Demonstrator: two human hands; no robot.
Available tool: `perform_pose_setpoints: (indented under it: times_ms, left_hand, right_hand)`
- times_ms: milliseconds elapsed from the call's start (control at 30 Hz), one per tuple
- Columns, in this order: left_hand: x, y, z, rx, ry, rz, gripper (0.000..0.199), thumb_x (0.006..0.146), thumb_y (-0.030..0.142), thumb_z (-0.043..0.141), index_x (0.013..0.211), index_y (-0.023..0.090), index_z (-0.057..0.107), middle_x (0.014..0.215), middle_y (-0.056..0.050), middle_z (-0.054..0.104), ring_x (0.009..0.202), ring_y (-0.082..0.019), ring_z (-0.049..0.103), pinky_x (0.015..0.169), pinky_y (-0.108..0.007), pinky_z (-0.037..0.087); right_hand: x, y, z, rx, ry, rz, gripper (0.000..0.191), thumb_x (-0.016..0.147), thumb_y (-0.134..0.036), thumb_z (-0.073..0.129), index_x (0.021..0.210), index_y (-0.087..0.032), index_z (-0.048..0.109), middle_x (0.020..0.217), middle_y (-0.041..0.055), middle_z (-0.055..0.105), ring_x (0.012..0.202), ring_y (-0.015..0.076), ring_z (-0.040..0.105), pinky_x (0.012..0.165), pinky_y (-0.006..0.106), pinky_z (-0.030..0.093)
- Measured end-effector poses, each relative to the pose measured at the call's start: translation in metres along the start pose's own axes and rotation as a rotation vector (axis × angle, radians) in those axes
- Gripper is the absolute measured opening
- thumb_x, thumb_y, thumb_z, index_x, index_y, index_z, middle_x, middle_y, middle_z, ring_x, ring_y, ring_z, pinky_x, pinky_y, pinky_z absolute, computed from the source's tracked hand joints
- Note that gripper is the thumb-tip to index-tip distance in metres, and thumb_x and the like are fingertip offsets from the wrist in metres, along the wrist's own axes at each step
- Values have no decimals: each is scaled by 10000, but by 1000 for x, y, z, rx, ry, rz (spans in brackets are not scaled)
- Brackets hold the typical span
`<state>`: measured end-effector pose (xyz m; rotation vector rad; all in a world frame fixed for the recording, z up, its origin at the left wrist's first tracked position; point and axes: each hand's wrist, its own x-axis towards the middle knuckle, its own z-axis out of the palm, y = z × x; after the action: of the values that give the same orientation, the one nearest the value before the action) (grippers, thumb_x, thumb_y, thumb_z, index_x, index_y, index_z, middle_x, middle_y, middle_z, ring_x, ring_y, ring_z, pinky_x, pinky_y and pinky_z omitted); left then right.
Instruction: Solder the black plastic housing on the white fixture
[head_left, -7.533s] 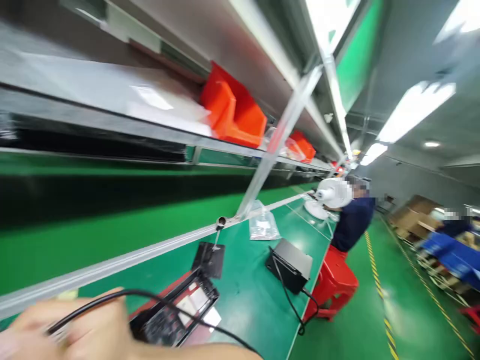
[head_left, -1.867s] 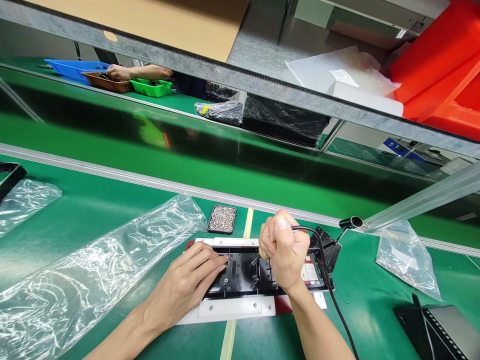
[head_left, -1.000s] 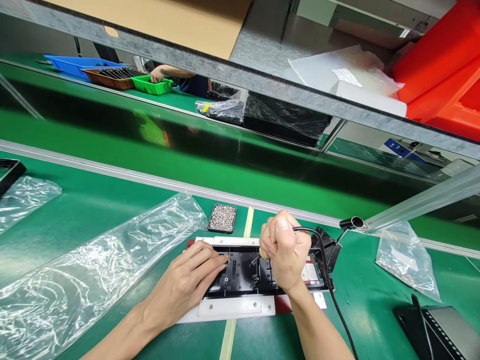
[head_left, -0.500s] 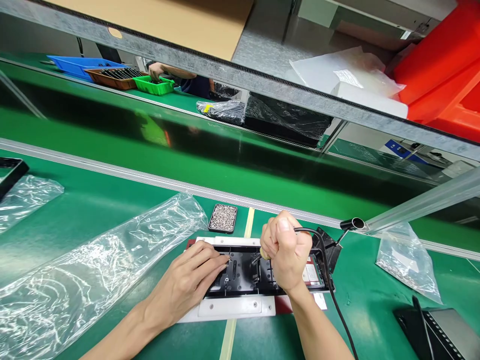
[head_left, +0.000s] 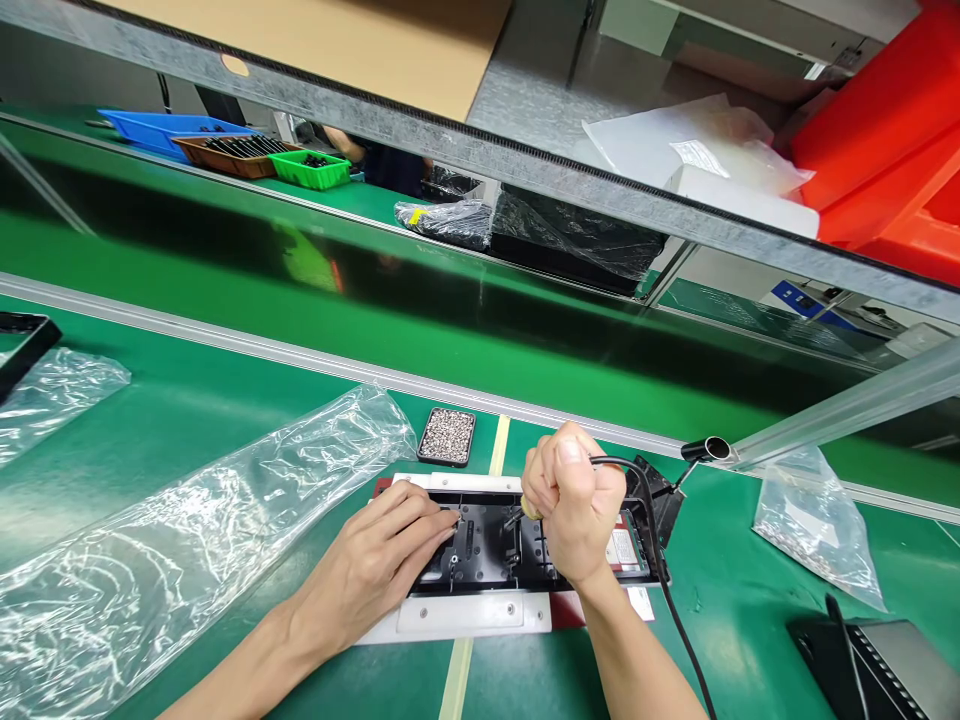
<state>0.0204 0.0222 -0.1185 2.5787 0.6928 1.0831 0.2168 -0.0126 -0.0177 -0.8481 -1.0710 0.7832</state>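
My right hand (head_left: 574,500) is wrapped round a soldering iron (head_left: 530,508), mostly hidden in the fist. Its black cord (head_left: 651,530) leaves the top of the fist, and the tip points left and down into a long black plastic housing (head_left: 491,545). The housing lies in a white fixture (head_left: 472,613). At the housing's left end rests my left hand (head_left: 386,550), thumb and fingertips pinched together by a small post; what they hold, if anything, is too small to tell. Behind the fixture sits a small black tray (head_left: 446,437) of tiny metal pieces.
Right of the housing stands an iron holder (head_left: 705,449) with a metal tube. A plastic bag of small parts (head_left: 817,530) and a black device (head_left: 877,660) lie farther right. Clear plastic wrap (head_left: 225,540) covers the left bench. A shelf edge (head_left: 375,130) crosses above.
My hands and the iron look the same. Across the bench, another person's hand has drawn back from the green bin.
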Motion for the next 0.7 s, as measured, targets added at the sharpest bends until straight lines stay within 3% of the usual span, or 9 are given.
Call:
perform_pose_setpoints:
  times_ms: [700]
  left_hand:
    - [1, 0, 0, 0, -5, -1, 352, 881, 54, 658, 1196, 211, 653, 1019, 12, 646, 1034, -64, 514, 949, -234, 425]
  right_hand:
    - [0, -1, 1, -23, 10, -1, 467, 1037, -384, 522, 659, -169, 352, 523, -55, 273, 442, 40, 289, 407, 164, 269]
